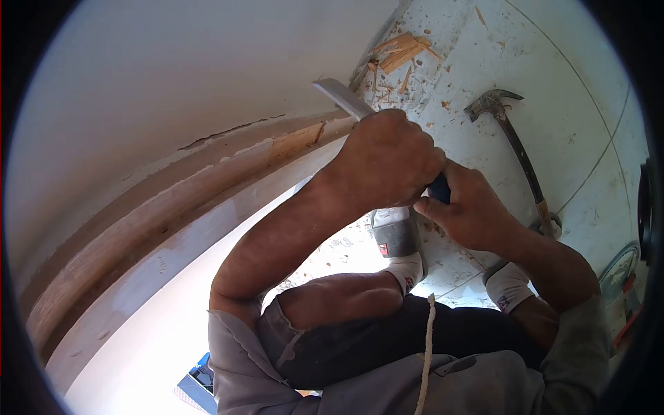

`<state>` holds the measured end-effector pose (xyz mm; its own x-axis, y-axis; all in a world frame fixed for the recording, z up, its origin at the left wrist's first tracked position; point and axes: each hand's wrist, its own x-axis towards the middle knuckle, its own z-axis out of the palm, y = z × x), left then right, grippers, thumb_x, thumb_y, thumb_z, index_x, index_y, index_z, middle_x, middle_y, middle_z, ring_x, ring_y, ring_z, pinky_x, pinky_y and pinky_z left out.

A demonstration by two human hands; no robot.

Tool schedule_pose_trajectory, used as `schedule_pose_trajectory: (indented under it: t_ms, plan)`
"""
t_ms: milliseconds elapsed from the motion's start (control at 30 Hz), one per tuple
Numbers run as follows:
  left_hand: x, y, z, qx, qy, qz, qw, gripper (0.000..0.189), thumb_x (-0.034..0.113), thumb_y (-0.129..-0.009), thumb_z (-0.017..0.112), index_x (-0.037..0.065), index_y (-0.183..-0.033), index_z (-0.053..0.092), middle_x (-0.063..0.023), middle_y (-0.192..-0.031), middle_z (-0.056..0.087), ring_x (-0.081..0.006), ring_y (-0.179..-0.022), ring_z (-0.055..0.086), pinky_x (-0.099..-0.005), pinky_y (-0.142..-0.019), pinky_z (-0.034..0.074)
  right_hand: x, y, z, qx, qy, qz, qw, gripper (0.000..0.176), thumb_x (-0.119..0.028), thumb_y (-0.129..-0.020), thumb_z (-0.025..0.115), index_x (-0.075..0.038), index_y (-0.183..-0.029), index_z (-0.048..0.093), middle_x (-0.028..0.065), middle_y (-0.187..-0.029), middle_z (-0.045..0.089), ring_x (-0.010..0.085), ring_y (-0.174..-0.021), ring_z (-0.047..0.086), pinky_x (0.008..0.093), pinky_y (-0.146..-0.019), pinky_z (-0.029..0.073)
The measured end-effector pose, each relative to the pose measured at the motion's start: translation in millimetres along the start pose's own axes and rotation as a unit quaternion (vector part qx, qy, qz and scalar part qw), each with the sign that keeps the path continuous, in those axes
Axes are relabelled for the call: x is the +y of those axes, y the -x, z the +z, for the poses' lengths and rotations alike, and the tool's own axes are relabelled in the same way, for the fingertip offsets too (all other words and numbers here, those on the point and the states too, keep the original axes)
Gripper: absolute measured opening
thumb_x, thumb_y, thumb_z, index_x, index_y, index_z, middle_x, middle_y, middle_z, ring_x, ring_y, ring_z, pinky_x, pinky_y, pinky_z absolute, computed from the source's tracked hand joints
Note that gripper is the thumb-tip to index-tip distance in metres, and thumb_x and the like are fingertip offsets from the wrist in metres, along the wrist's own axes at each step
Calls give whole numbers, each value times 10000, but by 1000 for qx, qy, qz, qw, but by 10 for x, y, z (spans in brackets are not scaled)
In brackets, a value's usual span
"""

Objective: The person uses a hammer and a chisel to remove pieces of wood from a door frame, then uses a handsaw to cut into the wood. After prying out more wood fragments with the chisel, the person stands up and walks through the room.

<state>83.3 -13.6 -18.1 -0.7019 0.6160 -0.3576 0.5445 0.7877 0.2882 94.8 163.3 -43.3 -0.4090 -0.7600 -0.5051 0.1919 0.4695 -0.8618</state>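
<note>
A chisel with a flat grey metal blade (pixel 346 99) points up and left, its tip close to the base of the wall. My left hand (pixel 393 155) is wrapped round it where the blade meets the grip. On the dark blue handle (pixel 440 189), at its lower right end, my right hand (pixel 470 207) is closed, thumb and fingers round it. Beside the blade runs a wooden frame (pixel 200 187) along the wall, with a bare, lighter cut patch (pixel 297 142) near its end. A claw hammer (pixel 515 142) lies on the floor right of my hands.
Wood chips (pixel 401 55) and crumbs lie on the tiled floor (pixel 581 124) by the wall corner. My feet in socks and sandals (pixel 399 238) are below my hands. A blue box-like object (pixel 199 384) sits at the lower left. Red and green items stand at the right edge.
</note>
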Motion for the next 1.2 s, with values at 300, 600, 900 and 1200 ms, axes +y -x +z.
schedule_pose_trajectory:
  t_ms: [300, 600, 900, 1200]
  plan:
    - [219, 78, 296, -57, 98, -5, 994, 121, 183, -732, 695, 81, -769, 641, -65, -697, 628, -247, -714, 654, -375, -718, 489, 347, 140, 98, -11, 88, -6, 996, 369, -251, -887, 620, 50, -1077, 522, 225, -839, 660, 376, -804, 673, 468, -778, 512]
    - [314, 16, 196, -104, 121, -65, 985, 172, 202, -776, 685, 53, -832, 622, -94, -732, 636, -283, -736, 652, -409, -708, 493, 471, 71, -67, -33, 180, -42, 982, 391, -339, -898, 623, 15, -1043, 546, 182, -838, 662, 325, -791, 679, 427, -737, 524]
    - [187, -166, 30, -123, 97, -150, 976, 241, 242, -829, 671, 25, -915, 611, -125, -610, 609, -310, -558, 638, -422, -516, 492, 601, -126, -423, 114, 169, -152, 967, 436, -434, -834, 695, -26, -930, 579, 121, -787, 625, 275, -727, 650, 382, -657, 506]
    - [36, -341, -343, -61, 195, -229, 952, 496, 533, -890, 607, 38, -906, 637, -89, -564, 596, -222, -505, 611, -382, -501, 485, 482, -291, -913, 218, -94, -161, 958, 465, -507, -893, 620, -51, -834, 552, 48, -649, 535, 137, -583, 557, 319, -567, 456]
